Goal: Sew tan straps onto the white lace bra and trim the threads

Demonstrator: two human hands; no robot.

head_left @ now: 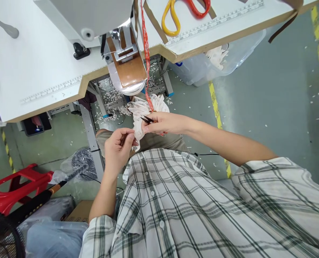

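My left hand [119, 147] is closed in a pinch on the edge of a white, lacy-looking fabric piece [136, 125] over my lap. In my right hand [166, 123] sits a small pair of thread snips [147, 120], dark blades pointing left toward the fabric; its handles are mostly hidden by my fingers. A braided red-orange cord [146, 53] runs down from the table to my right hand. More bunched white fabric [159, 103] lies just beyond the hands, below the front of the sewing machine [84, 18].
Ahead is a white table edge [49, 98] with a printed ruler. Yellow-and-red-handled scissors [172, 19] lie at its right. A clear plastic bin [191, 68] stands below, and white scraps litter the floor. A red stool [17, 186] is at left.
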